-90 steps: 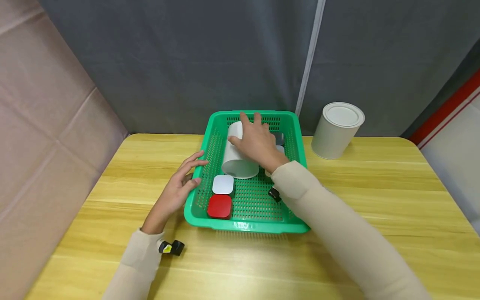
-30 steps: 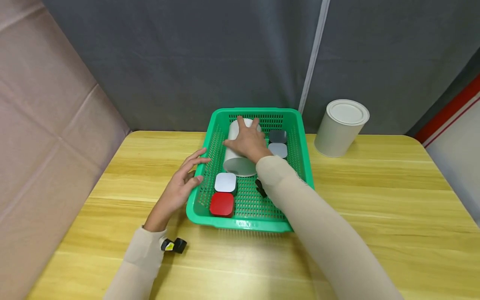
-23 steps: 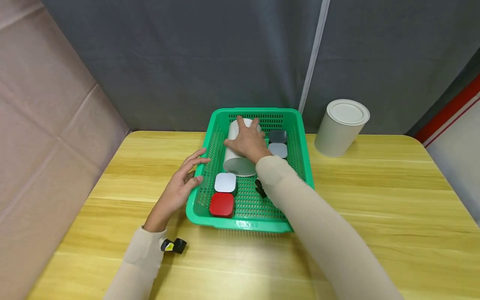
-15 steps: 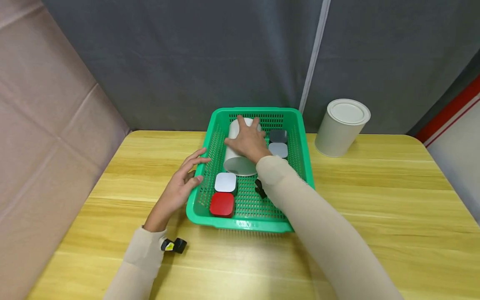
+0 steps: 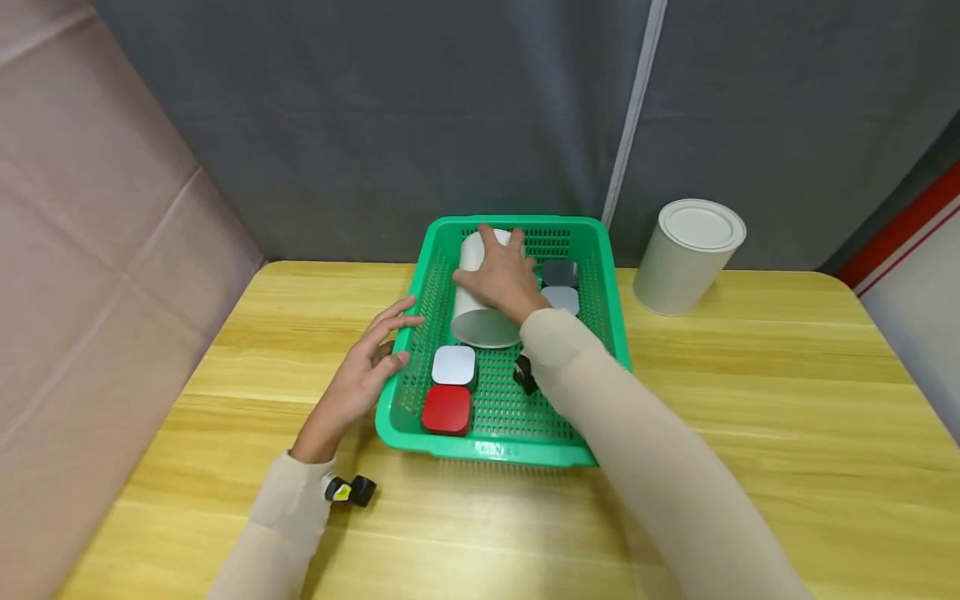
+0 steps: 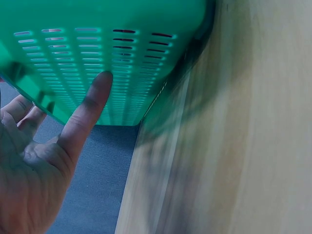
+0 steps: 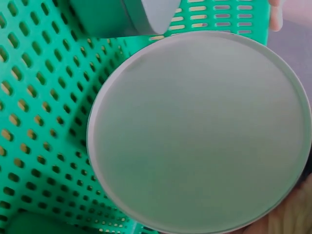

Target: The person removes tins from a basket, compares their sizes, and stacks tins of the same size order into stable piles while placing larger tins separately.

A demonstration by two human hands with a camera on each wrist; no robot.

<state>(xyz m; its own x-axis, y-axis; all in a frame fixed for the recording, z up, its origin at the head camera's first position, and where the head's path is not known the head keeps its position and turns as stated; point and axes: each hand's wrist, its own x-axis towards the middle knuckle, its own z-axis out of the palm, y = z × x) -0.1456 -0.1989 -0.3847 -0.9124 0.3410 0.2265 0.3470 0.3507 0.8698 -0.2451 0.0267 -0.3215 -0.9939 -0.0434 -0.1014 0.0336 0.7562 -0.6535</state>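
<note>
Inside the green plastic basket (image 5: 487,451), a white cylindrical can (image 5: 474,304) lies on its side, its round end facing me. My right hand (image 5: 502,279) grips the can from above, thumb on the left and fingers spread over it. In the right wrist view the can's round end (image 7: 204,131) fills most of the picture; only part of the hand shows at the lower right. My left hand (image 5: 360,375) touches the basket's left rim, fingertips over it. The left wrist view shows the straight thumb (image 6: 87,112) against the outer basket wall (image 6: 97,14).
Left in the basket sit a white-topped block (image 5: 453,365) and a red-topped block (image 5: 447,408). A dark block (image 5: 560,272) and a light grey block (image 5: 561,299) sit right of the can. Another white lidded can (image 5: 686,258) stands upright on the wooden table (image 5: 787,375), near the grey curtain (image 5: 375,125).
My right hand has shifted left and settled onto the lying can since the oldest frame. In the last half second, hand and can have risen slightly. The left hand stays at the rim.
</note>
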